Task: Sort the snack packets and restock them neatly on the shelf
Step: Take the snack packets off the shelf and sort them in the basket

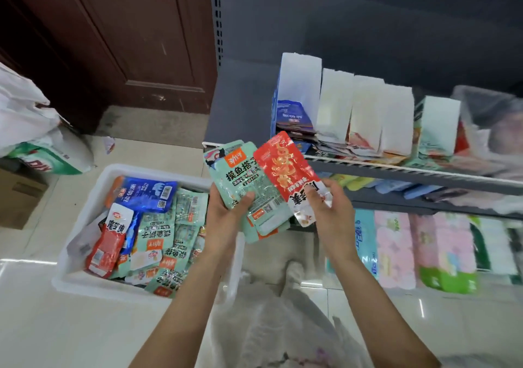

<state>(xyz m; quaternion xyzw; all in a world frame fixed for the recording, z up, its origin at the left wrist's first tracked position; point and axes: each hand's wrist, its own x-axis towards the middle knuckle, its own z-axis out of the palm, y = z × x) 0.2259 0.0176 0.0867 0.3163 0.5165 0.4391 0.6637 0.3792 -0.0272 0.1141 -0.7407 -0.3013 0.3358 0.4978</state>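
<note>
While the left hand (226, 212) grips a stack of mint-green packets (243, 186), thumb curled over the top one, the right hand (329, 212) pinches the lower end of a red packet (285, 172) between thumb and fingers. The red packet overlaps the right edge of the green stack, and both are held up just in front of the shelf (396, 169). On that shelf, white display boxes (339, 107) stand side by side in a row with packets inside them. Left of the shelf, on the floor, a white bin (85, 280) holds more loose packets: green, red and blue (144, 192). Below the shelf, a lower tier carries pastel-wrapped packs (396, 251).
</note>
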